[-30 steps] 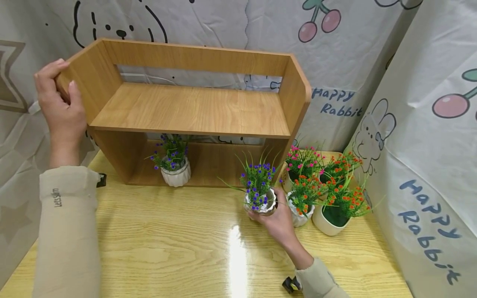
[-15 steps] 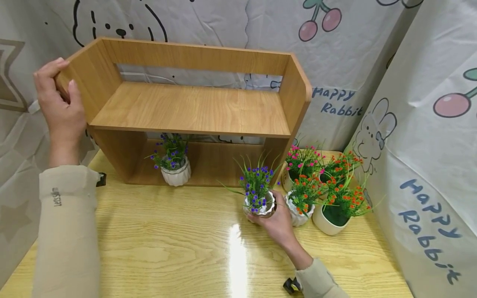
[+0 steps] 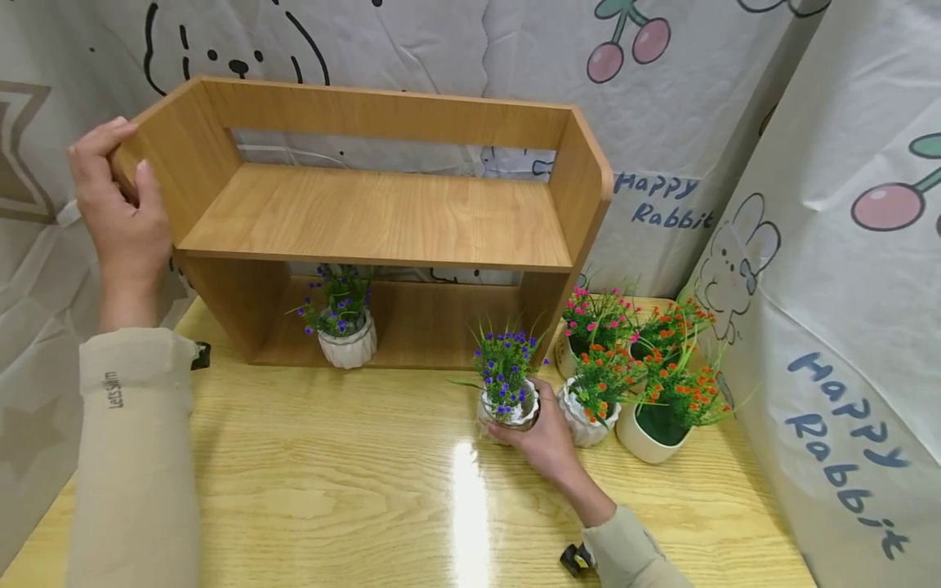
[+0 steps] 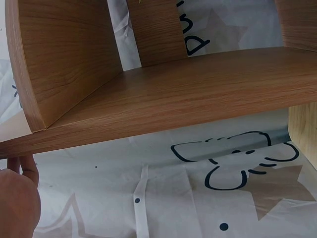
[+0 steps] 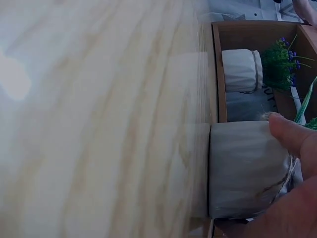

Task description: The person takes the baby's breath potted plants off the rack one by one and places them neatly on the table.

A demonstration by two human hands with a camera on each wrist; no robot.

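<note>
My left hand (image 3: 121, 208) grips the upper left side panel of a two-tier wooden shelf (image 3: 382, 216); in the left wrist view only part of that hand (image 4: 22, 203) shows beside the panel's edge. In front of the shelf's right end, my right hand (image 3: 547, 437) holds a white potted plant (image 3: 507, 388) with purple flowers, thumb and fingers round the pot. The right wrist view shows this pot (image 5: 247, 168) upright with its base right at the tabletop, and twine round its upper part. A similar purple-flowered potted plant (image 3: 347, 343) stands on the lower tier, left of centre.
Right of the shelf stand several more potted plants: one with pink flowers (image 3: 599, 314), an orange one in a white ribbed pot (image 3: 588, 420) close to my right hand, and another orange one in a smooth cream pot (image 3: 650, 437). Printed cloth (image 3: 831, 327) hangs behind and at the sides.
My right hand has shifted slightly left and lowered the purple-flowered potted plant a little, so its leaf tips sit lower. The left hand and shelf stay put.
</note>
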